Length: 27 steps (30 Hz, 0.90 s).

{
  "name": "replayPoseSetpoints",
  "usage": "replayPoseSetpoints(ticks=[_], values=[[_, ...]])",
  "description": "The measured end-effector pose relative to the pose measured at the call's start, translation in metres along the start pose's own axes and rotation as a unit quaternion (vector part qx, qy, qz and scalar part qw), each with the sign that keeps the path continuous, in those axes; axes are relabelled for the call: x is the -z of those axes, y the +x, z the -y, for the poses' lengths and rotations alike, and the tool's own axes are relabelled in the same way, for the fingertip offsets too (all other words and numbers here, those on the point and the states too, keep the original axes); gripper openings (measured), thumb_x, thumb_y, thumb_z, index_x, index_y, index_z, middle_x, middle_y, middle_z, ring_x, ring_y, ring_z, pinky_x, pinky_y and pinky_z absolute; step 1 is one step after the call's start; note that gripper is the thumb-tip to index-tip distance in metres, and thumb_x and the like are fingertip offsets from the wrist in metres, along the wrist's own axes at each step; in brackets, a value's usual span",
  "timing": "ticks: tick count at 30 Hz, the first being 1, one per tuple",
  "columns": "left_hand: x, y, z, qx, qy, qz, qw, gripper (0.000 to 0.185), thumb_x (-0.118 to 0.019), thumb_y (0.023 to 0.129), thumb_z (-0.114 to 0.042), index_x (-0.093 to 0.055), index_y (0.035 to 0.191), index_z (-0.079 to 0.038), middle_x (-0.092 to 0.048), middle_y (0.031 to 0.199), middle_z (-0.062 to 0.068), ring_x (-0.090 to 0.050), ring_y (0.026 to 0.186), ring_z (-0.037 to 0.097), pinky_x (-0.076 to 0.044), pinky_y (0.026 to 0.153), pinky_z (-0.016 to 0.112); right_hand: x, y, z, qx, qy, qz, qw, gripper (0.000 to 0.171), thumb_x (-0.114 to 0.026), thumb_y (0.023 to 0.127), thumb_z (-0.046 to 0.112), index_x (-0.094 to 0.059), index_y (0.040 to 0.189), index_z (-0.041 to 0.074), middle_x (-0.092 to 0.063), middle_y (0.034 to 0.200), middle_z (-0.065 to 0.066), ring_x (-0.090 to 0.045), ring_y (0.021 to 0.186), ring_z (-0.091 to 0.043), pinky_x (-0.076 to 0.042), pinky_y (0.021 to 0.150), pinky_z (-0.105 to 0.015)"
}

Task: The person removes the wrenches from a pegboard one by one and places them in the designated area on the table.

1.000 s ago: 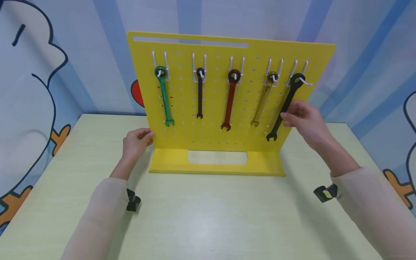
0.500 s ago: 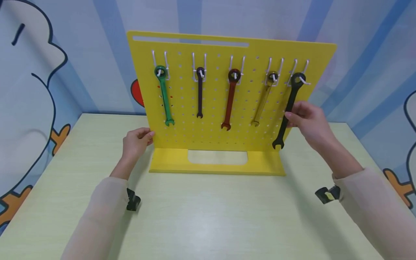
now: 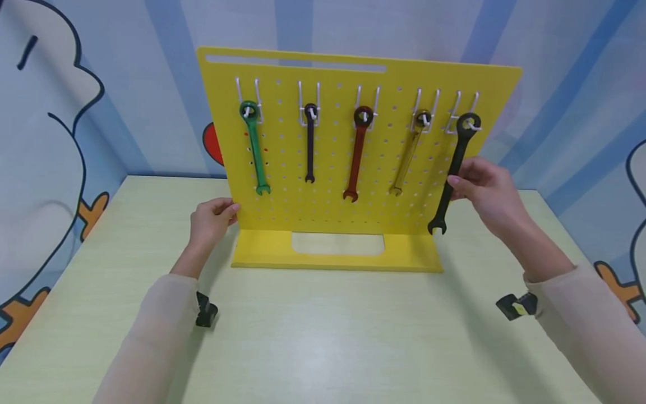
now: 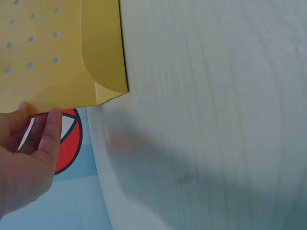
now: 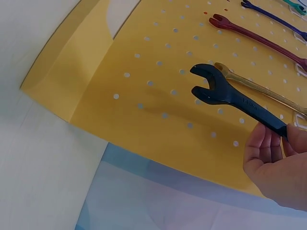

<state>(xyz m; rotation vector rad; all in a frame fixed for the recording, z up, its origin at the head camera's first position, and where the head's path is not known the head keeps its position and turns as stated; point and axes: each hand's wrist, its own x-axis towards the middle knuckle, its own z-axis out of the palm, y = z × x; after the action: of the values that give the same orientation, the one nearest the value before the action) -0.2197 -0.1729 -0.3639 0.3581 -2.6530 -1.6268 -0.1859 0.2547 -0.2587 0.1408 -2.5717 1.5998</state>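
On the table, the left hand pinches the yellow board, so it should stay steady; the right hand grips the black wrench, maybe touching its hook.

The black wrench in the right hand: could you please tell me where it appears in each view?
Head: right of the middle, the black wrench is in the right hand, near the board's right edge.
Left wrist: not in it.
Right wrist: right of the middle, its forked end pointing left.
Shared landmark: the yellow board, visible in all three.
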Motion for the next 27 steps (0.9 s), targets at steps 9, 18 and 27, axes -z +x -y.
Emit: replayPoseSetpoints(ticks=[9,18,27], values=[[-0.001,0.0,0.001,-0.001,0.005,-0.002,1.0,0.035,-0.052,0.093,-0.02,-0.057,0.12,0.001,-0.059,0.113,0.018,-0.059,0.098,0.027,-0.05,0.083,0.028,0.005,-0.008,0.001,0.0,-0.009,0.01,1.0,0.014,-0.055,0.092,0.011,-0.05,0.098,0.0,-0.06,0.083,0.007,-0.061,0.071,-0.013,-0.052,0.069,-0.022],[-0.002,0.001,0.001,0.005,0.009,0.001,1.0,0.034,-0.051,0.094,-0.019,-0.056,0.121,0.001,-0.058,0.113,0.018,-0.058,0.099,0.027,-0.05,0.084,0.029,0.012,-0.018,0.006,0.023,-0.003,0.02,1.0,0.01,-0.057,0.091,0.011,-0.054,0.096,0.003,-0.062,0.084,0.008,-0.062,0.071,-0.012,-0.051,0.07,-0.02],[-0.001,0.001,0.0,0.013,0.008,0.005,0.9999,0.036,-0.05,0.094,-0.019,-0.054,0.124,0.0,-0.056,0.115,0.018,-0.057,0.101,0.027,-0.048,0.087,0.031,0.014,-0.028,0.008,0.02,-0.037,0.031,0.999,0.013,-0.057,0.091,0.01,-0.053,0.098,0.0,-0.062,0.083,0.008,-0.062,0.071,-0.013,-0.05,0.071,-0.019]])
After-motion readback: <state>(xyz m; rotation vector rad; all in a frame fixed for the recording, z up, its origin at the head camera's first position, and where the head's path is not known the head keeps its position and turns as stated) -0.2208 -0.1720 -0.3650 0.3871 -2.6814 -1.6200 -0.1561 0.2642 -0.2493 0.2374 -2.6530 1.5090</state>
